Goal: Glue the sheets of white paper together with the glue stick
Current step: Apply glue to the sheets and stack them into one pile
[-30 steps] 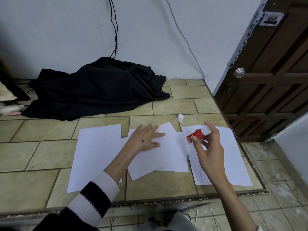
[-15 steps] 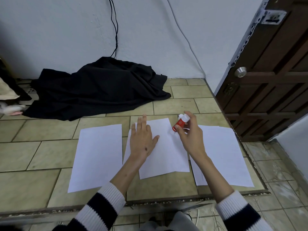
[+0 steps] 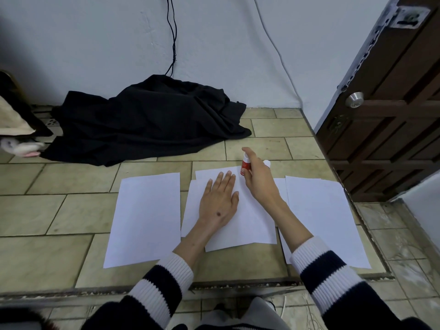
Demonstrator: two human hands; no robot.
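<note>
White paper sheets lie on the tiled ledge: one on the left point(image 3: 146, 217), a middle pile point(image 3: 252, 222), and one on the right point(image 3: 326, 222). My left hand point(image 3: 219, 201) rests flat, fingers spread, on the middle pile. My right hand point(image 3: 258, 179) grips a red and white glue stick point(image 3: 245, 165), held tip down at the far right corner of the top middle sheet. Its white cap point(image 3: 267, 163) stands on the tile just behind my right hand.
A heap of black cloth point(image 3: 147, 120) lies at the back against the white wall, with a black cable point(image 3: 172, 34) hanging above it. A brown wooden door point(image 3: 392, 103) stands to the right. The ledge's front edge point(image 3: 214, 285) runs near my sleeves.
My right hand has carried the glue stick from above the right sheet leftward and down to the middle sheet's far corner. My left hand has squared up the middle pile and lies flat on it.
</note>
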